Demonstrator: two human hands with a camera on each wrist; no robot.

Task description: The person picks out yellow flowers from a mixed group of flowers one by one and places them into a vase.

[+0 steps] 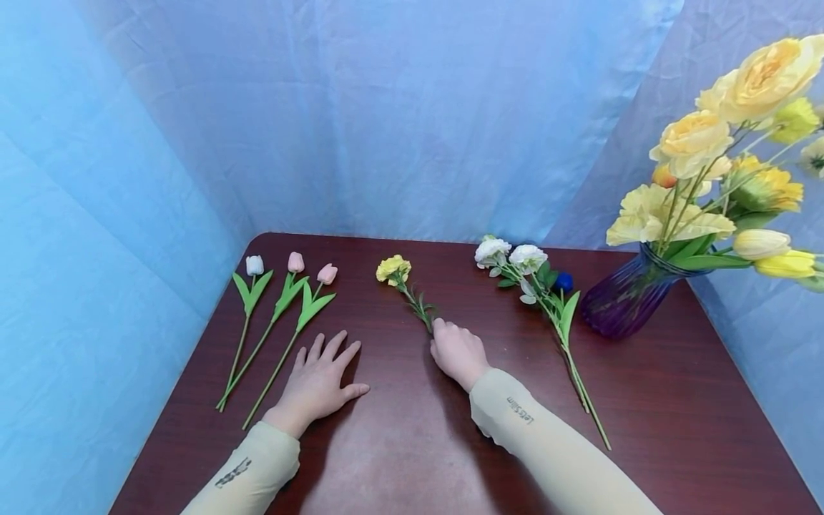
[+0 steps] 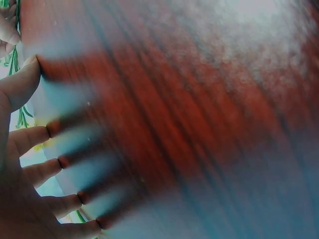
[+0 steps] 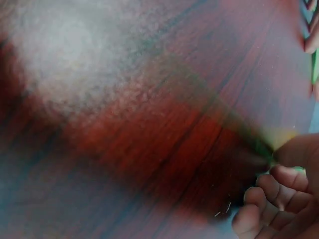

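Note:
Near the middle of the table, my right hand (image 1: 460, 352) pinches the stem of a yellow carnation (image 1: 393, 270), whose ruffled head points to the back left. In the right wrist view the thumb (image 3: 299, 149) and curled fingers meet at the green stem. My left hand (image 1: 320, 383) lies with straight, spread fingers over the table, just right of the tulips. Two pink tulips (image 1: 327, 274) (image 1: 295, 262) and a white tulip (image 1: 254, 265) lie there side by side, green leaves along their stems. In the left wrist view the fingertips (image 2: 37, 134) come right down to the tabletop.
On the right of the dark red table (image 1: 386, 443) lie white flowers (image 1: 528, 259) and a blue flower (image 1: 563, 282), stems toward the front. Behind them a purple glass vase (image 1: 621, 297) holds several yellow flowers (image 1: 692, 143). Blue cloth (image 1: 412, 129) hangs around the table.

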